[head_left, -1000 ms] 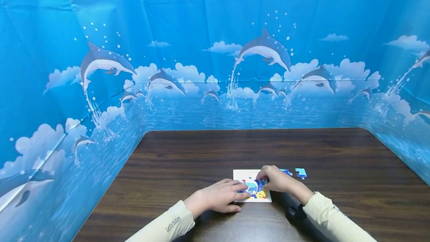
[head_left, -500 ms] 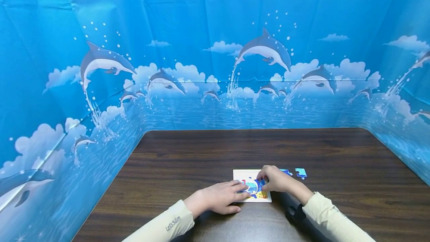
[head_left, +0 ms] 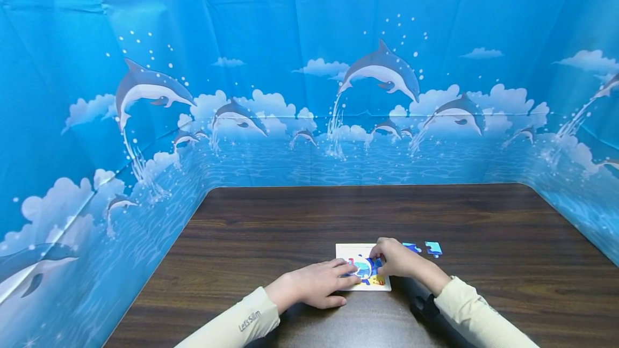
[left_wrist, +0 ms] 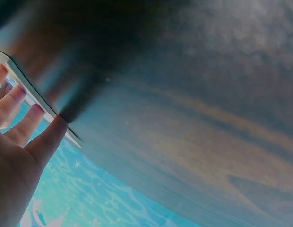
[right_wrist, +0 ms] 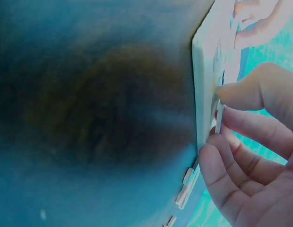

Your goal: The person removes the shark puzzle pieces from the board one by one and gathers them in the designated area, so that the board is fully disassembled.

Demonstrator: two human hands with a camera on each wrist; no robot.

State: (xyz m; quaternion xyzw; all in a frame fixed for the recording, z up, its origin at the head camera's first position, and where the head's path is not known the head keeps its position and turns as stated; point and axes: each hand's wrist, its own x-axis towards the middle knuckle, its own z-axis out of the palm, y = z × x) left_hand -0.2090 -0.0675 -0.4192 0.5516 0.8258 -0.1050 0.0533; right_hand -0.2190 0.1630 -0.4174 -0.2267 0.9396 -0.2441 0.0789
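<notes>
A white-framed jigsaw puzzle (head_left: 355, 249) with a colourful sea picture lies on the table in the head view. My left hand (head_left: 319, 283) rests on its left part, fingers spread and fairly straight; in the left wrist view the fingertips lie over the board's edge (left_wrist: 38, 100). At the puzzle's right side, my right hand (head_left: 400, 259) covers the upper right corner. Seen from the right wrist, its thumb and fingers pinch a thin puzzle piece (right_wrist: 219, 119), tilted against the board's face. The piece's picture side is hidden.
Two loose blue puzzle pieces show right of the board: one (head_left: 433, 248) in full, another (head_left: 412, 247) partly behind my right hand. The dark wooden table (head_left: 271, 219) is bordered by a blue dolphin-print curtain (head_left: 271, 160) at the back and sides.
</notes>
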